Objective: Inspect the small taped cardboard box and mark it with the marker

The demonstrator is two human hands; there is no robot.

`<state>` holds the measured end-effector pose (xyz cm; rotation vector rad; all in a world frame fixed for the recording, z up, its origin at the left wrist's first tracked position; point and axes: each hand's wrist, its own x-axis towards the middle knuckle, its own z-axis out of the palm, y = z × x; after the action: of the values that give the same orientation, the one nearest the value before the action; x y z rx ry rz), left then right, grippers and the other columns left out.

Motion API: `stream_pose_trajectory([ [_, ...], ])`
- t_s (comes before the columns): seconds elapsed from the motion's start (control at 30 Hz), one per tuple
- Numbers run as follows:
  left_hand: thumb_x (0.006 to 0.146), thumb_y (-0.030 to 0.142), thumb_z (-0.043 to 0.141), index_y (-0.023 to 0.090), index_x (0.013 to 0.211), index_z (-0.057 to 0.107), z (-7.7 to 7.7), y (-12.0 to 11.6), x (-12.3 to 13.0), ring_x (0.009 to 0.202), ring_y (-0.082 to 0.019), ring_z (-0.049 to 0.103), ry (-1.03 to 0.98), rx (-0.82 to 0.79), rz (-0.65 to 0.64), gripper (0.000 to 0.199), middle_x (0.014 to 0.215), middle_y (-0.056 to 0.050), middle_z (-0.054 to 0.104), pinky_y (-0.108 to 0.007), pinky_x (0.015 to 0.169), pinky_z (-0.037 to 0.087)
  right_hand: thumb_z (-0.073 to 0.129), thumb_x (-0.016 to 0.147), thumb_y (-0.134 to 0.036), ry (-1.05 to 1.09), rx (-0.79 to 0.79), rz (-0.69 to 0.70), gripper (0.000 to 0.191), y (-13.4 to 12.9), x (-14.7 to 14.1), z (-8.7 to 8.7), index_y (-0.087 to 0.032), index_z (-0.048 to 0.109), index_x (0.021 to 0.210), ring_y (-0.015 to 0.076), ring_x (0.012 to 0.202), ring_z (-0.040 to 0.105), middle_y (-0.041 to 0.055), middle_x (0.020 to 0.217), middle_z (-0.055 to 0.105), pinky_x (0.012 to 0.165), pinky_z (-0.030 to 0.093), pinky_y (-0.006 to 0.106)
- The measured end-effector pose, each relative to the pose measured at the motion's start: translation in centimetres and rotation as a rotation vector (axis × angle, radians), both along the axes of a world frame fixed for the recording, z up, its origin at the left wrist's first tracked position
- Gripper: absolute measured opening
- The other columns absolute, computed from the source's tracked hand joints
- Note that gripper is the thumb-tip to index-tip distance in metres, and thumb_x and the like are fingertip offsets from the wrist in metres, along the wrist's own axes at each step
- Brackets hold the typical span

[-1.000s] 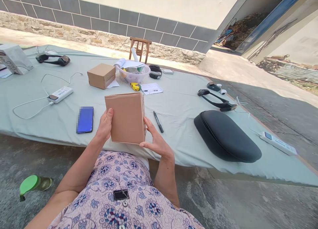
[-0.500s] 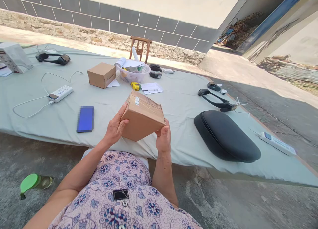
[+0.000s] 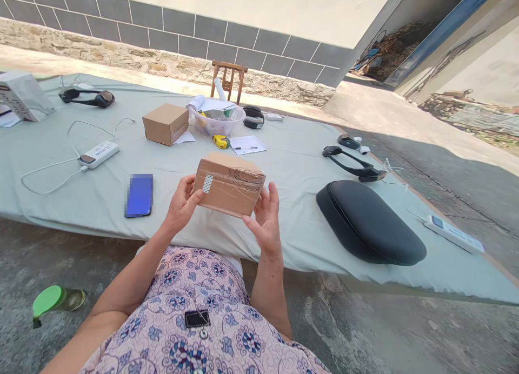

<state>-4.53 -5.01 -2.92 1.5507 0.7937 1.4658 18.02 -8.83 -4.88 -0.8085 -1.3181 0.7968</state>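
Both grips, left hand (image 3: 181,205) and right hand (image 3: 265,221), clamped on one taped cardboard box (image 3: 228,186).

Outdoor courtyard worktable: cloth-covered table (image 3: 292,163) on concrete ground, tiled wall (image 3: 243,39) over a stone base, wooden chair (image 3: 228,79), headsets, power banks and cardboard boxes spread out.

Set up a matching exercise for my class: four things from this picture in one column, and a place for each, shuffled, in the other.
Things:
1. taped cardboard box
2. blue phone
3. black case
4. green-capped bottle

Places:
A. on the ground, left of the person
B. held between left hand and right hand
C. on the cloth, right of the hands
D. on the cloth, left of the hands

Pairs: 1-B, 2-D, 3-C, 4-A
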Motion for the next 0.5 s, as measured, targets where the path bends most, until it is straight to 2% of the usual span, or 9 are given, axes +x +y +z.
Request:
stream_pose_trajectory([
  [0.13, 0.090, 0.050, 0.065, 0.021, 0.120, 0.055, -0.10, 0.48, -0.14, 0.124, -0.027, 0.061, -0.054, 0.036, 0.002, 0.043, 0.130, -0.012, 0.065, -0.042, 0.106, 0.048, 0.082, 0.076, -0.036, -0.006, -0.009, -0.033, 0.094, 0.50, -0.12, -0.46, -0.040, 0.029, 0.153, 0.0247, 0.143, 0.045, 0.0064, 0.159, 0.040, 0.112, 0.045, 0.043],
  [0.3, 0.092, 0.041, 0.064, 0.026, 0.122, 0.054, -0.46, 0.68, -0.61, 0.143, -0.028, 0.046, -0.025, 0.066, -0.124, 0.036, 0.145, -0.012, 0.056, -0.046, 0.115, 0.041, 0.073, 0.084, -0.047, 0.075, 0.050, -0.172, 0.058, 0.88, 0.11, -0.57, -0.032, 0.053, 0.136, 0.0224, 0.122, 0.060, 0.0077, 0.133, 0.061, 0.102, 0.051, 0.038],
  [0.4, 0.091, 0.038, 0.064, 0.027, 0.124, 0.052, -0.64, 0.56, -0.54, 0.149, -0.028, 0.036, 0.031, 0.044, -0.164, 0.036, 0.153, -0.012, 0.048, -0.047, 0.116, 0.038, 0.069, 0.085, -0.053, 0.084, 0.081, -0.251, 0.047, 0.90, 0.45, -0.66, -0.027, 0.060, 0.122, 0.0222, 0.115, 0.062, 0.0072, 0.120, 0.064, 0.101, 0.051, 0.039],
  [0.5, 0.087, 0.043, 0.068, 0.027, 0.123, 0.049, -0.51, 0.36, -0.36, 0.147, -0.030, 0.038, 0.074, -0.009, -0.151, 0.044, 0.155, -0.014, 0.044, -0.048, 0.113, 0.041, 0.071, 0.083, -0.051, 0.081, 0.068, -0.273, 0.042, 0.90, 0.44, -0.81, -0.027, 0.061, 0.116, 0.0212, 0.108, 0.062, 0.0058, 0.112, 0.062, 0.094, 0.053, 0.037],
])
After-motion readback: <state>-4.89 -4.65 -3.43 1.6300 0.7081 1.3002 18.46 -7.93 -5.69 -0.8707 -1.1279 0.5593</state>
